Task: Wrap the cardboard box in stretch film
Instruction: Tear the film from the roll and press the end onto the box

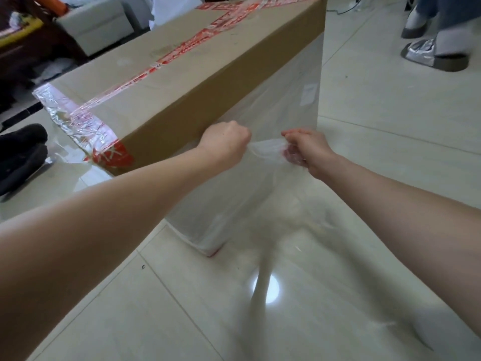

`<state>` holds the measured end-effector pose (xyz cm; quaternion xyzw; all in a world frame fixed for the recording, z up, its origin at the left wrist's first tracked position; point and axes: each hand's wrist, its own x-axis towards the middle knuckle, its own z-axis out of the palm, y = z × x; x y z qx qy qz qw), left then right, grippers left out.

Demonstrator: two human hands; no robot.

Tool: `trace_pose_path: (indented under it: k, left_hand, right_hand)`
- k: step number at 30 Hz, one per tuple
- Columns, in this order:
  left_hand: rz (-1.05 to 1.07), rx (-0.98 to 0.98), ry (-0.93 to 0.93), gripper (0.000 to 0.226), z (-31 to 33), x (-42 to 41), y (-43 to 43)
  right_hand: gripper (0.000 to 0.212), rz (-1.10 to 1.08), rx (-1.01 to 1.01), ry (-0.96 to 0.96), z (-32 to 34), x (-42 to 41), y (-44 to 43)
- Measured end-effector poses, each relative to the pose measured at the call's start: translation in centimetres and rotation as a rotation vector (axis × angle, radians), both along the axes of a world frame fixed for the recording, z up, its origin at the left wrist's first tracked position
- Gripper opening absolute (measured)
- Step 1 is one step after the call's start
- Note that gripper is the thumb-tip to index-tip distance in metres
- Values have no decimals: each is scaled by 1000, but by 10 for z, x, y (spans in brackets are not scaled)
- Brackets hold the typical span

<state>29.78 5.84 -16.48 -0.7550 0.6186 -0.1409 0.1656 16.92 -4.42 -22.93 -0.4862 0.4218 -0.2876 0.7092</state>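
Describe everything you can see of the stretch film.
The stretch film is thin, clear, glossy plastic. It covers one long side of the cardboard box below a bare top strip and lies crumpled over the near left corner. A gathered strand is pulled taut between the left hand and right hand, which both grip it. From there a blurred tail hangs toward the floor. No roll shows.

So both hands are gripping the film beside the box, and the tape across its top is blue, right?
No: in the head view the tape across the box top is red, not blue. The left hand and right hand do grip the film.
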Motion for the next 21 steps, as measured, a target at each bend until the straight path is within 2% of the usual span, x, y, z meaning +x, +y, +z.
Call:
trace_pose_path:
  k: [2, 4, 6, 8, 10, 11, 14, 17, 21]
  left_hand:
    - [2, -15, 9, 20, 0, -3, -14]
    - [7, -9, 31, 20, -2, -12, -25]
    - [37, -9, 65, 20, -4, -17, -34]
    - [78, -9, 97, 20, -2, -19, -42]
    - [105, 6, 111, 20, 5, -21, -53]
    - [112, 11, 114, 19, 10, -21, -59]
    - [88, 66, 93, 19, 31, -25, -82]
    - [54, 208, 33, 21, 51, -30, -100]
    - [-6, 241, -76, 21, 60, -26, -114]
  right_hand:
    - [21, 89, 46, 21, 2, -2, -17]
    - [29, 323, 20, 90, 1, -7, -32]
    - [25, 566, -19, 202, -1, -11, -39]
    - [24, 713, -139, 345, 0, -9, -40]
    - [22, 665, -247, 357, 3, -5, -43]
    - [16, 587, -241, 315, 4, -3, -45]
    - [26, 397, -153, 225, 8, -5, -48]
    - [8, 332, -148, 240, 9, -10, -50]
    - [19, 300, -155, 282, -5, 0, -55]
